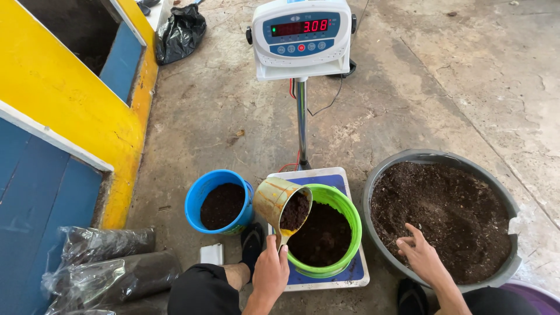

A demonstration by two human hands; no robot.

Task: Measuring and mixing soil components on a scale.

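My left hand (270, 269) is clamped on the handle of a rusty metal scoop (282, 203), tipped mouth-down over the near-left rim of the green bucket (345, 216), which puts the dark soil in it above the bucket's opening. The bucket stands on the blue platform of the scale (326, 279), toward its near edge, so its weight registers on the display head (301, 35) up on the pole. My right hand (424, 258) lies open, fingers spread, on the soil at the near edge of the big grey tub (508, 201), which sits on the concrete floor (233, 105) just right of the scale. A blue bucket (201, 192) of soil stands just left of the platform, within reach.
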